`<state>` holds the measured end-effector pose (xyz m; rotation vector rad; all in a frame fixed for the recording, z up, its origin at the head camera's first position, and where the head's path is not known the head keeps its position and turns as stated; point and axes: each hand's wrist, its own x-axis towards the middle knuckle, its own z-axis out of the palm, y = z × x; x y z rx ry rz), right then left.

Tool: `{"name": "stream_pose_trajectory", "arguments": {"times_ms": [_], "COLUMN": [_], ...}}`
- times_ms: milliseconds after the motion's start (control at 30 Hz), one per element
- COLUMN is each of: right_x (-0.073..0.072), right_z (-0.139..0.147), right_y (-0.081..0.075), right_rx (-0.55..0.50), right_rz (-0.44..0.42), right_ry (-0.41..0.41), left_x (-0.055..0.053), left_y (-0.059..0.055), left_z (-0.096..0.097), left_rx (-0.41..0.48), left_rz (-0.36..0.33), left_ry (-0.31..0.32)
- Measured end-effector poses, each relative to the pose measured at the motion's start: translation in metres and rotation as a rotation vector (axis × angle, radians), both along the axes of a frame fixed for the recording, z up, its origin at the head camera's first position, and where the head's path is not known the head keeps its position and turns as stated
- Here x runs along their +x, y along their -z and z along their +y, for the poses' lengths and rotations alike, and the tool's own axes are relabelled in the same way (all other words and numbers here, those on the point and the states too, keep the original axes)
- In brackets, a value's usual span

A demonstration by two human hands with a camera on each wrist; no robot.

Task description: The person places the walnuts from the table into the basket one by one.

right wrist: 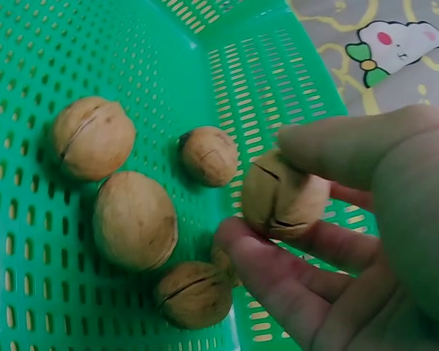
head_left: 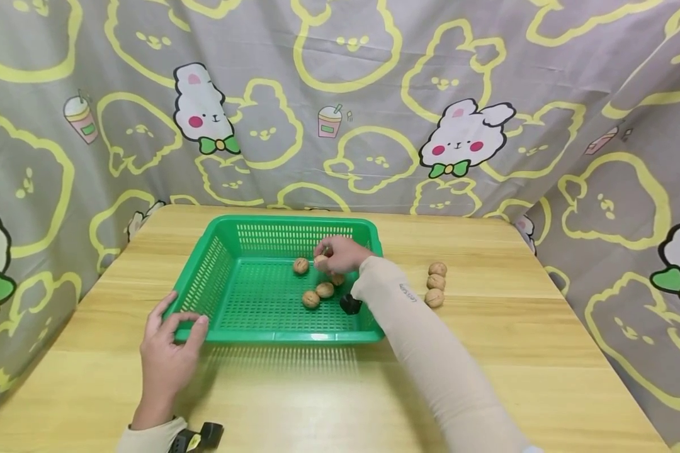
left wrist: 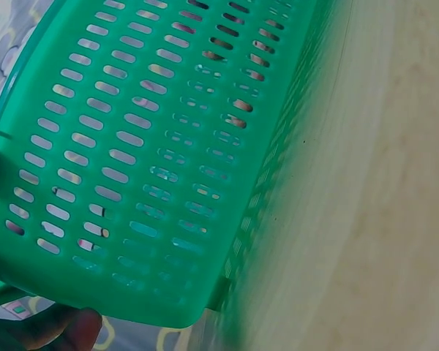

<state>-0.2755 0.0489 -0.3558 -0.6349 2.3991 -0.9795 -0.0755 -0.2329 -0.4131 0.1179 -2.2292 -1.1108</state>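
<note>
Inside the green basket (head_left: 232,335), at its right part, the right hand (head_left: 345,255) pinches a walnut (right wrist: 282,196); the right wrist view shows the thumb (right wrist: 329,146) against its upper side and fingertips (right wrist: 238,235) along its lower side, so that it sits between them, its shell marked by dark splits; five loose walnuts lie in the basket near that hand, all outside its grasp; two of them, a rounder walnut (right wrist: 94,139) and a longer walnut (right wrist: 135,219), lie side by side, farther to the left of the fingers in that view; a dark-tipped walnut (right wrist: 211,156) lies just left of the held one, and a lower walnut (right wrist: 194,295) lies below the fingertips, with a partly hidden walnut (right wrist: 224,265) beside it, behind a finger; the left hand (head_left: 170,352) grips the basket's rim at the near left corner, its fingers bent over the edge, well apart from the walnuts; on the wooden table (head_left: 544,371), to the right of the basket, three more walnuts (head_left: 436,282) stand in a short row, beyond the right sleeve (head_left: 430,352); behind the table hangs a grey curtain (head_left: 374,69) printed with yellow outlines and white rabbit heads.
</note>
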Motion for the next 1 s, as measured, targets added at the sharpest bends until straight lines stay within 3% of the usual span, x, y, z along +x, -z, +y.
{"name": "stream_pose_trajectory", "arguments": {"times_ms": [167,367,833,1000], "right_x": [-0.0001,0.0006,-0.0013,0.0], "right_z": [0.0008,0.0015,0.0006,-0.0024], "right_y": [0.0012,0.0012,-0.0003,-0.0005], "right_rx": [0.099,0.137,0.118,0.062], "right_rz": [0.029,0.087,0.071,0.068], "right_ry": [-0.051,-0.07,-0.049,-0.025], "left_x": [0.0006,0.0006,-0.0021,0.0], "left_y": [-0.0014,-0.0008,-0.0004,-0.0009], "left_z": [0.0022,0.0033,0.0011,-0.0009], "left_rx": [0.004,0.011,0.013,0.005], "left_rz": [-0.006,-0.009,-0.012,-0.037], "left_ry": [0.011,0.006,0.0,-0.013]}}
